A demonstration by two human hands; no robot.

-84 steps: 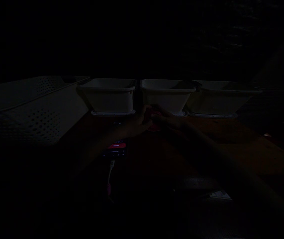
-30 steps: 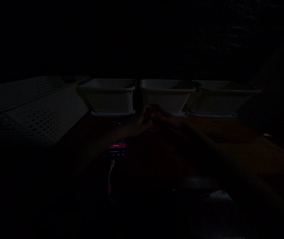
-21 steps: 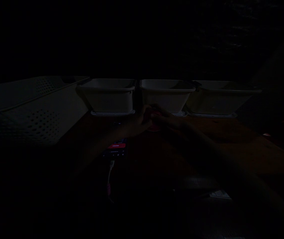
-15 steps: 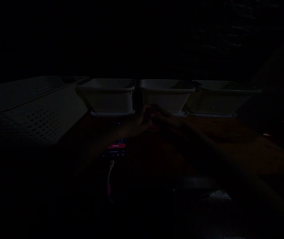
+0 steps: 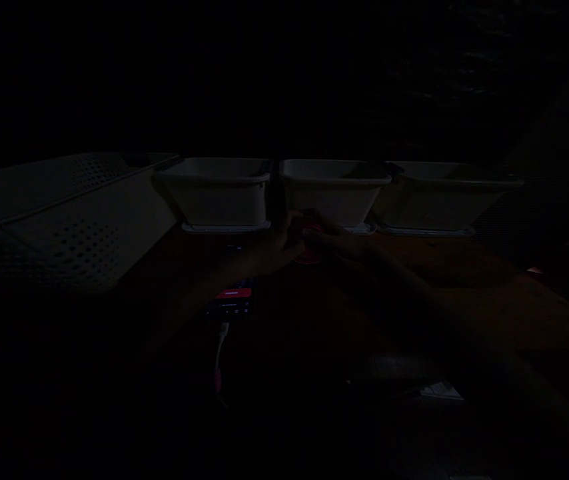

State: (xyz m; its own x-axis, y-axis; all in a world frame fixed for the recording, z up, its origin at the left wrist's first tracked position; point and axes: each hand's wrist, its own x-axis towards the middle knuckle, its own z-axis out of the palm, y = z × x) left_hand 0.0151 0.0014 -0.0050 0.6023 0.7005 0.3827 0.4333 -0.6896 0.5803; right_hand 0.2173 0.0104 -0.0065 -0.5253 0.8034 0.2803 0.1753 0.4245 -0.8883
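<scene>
The view is very dark. My left hand (image 5: 283,245) curls against the left side of a red round object (image 5: 309,256) on the wooden table. From the right, my right hand (image 5: 340,241) reaches over the same object, its fingers bent across the top. The object's kind cannot be made out, since the hands and the dark hide most of it. Under my left forearm lies a phone (image 5: 233,300) with a lit screen, and a white charging cable (image 5: 221,337) runs from its near end.
Three pale tubs stand along the back: a left tub (image 5: 224,202), a middle tub (image 5: 334,200) and a right tub (image 5: 429,205). A large white perforated basket (image 5: 139,217) stands on the left. The brown tabletop (image 5: 464,267) shows faintly at right.
The picture is slightly darker. Both hands stay in the same place around the red round object.
</scene>
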